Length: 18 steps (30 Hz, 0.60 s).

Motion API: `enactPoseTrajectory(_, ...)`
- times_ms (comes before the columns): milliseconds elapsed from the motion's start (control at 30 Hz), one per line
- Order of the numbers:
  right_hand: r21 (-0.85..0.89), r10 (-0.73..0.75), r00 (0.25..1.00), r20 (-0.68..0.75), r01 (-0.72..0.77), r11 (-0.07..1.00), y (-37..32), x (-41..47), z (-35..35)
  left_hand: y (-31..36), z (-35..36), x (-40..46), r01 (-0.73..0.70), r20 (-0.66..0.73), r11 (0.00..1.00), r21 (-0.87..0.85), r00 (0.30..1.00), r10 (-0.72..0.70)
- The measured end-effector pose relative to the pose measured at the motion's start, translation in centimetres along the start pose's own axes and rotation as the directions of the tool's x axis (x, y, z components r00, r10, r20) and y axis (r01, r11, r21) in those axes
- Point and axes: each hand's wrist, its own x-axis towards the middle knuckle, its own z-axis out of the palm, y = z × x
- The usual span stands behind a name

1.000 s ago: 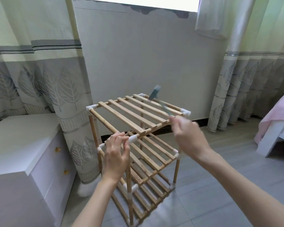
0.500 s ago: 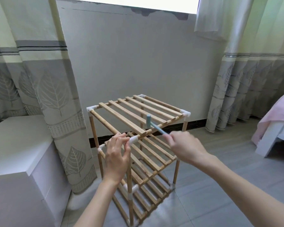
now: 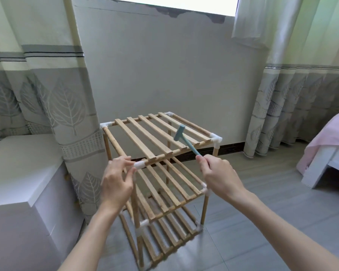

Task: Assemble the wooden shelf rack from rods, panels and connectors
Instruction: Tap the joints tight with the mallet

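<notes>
A white cabinet (image 3: pixel 18 173) stands at the far left, beside a leaf-patterned curtain (image 3: pixel 67 106). The left hand (image 3: pixel 116 183) curls its fingers and thumb around the near top corner of the three-tier wooden shelf rack (image 3: pixel 160 173), at the white corner connector (image 3: pixel 139 164); how firmly it grips is hard to tell. The rack stands upright on the grey tiled floor (image 3: pixel 252 202). The right hand (image 3: pixel 219 177) grips the handle of a small blue-green hammer (image 3: pixel 185 138), its head raised just above the top slats. A pink-covered bed (image 3: pixel 329 145) sits at the far right.
</notes>
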Motion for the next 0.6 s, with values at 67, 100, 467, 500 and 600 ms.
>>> enactPoseTrajectory(67, 0.013, 0.038, 0.999, -0.018, -0.038, 0.999, 0.2, 0.0, 0.2, -1.0, -1.0, 0.4, 0.161, -0.119, 0.986, 0.036, 0.981, -0.156)
enactPoseTrajectory(100, 0.022, 0.054, 0.998, -0.024, -0.054, 0.998, 0.3, 0.0, 0.4, -1.5, -1.5, 0.6, 0.231, -0.182, 0.971, 0.067, 0.959, -0.216)
enactPoseTrajectory(467, -0.153, 0.108, 0.990, -0.087, -0.121, 0.981, 0.1, 2.4, -0.1, -0.4, 1.6, -0.1, -0.185, 0.245, 0.875, 0.447, 0.966, 0.079)
enactPoseTrajectory(500, -0.191, 0.099, 0.991, -0.093, -0.115, 0.975, -0.1, 3.2, -0.8, -0.7, 1.7, -0.2, -0.194, 0.269, 0.852, 0.486, 0.961, 0.065)
enactPoseTrajectory(600, -0.022, 0.046, 0.945, -0.324, -0.057, 0.998, -0.3, 4.7, -2.8, -1.2, 1.6, -0.2, -0.211, 0.282, 0.819, 0.533, 0.957, 0.063)
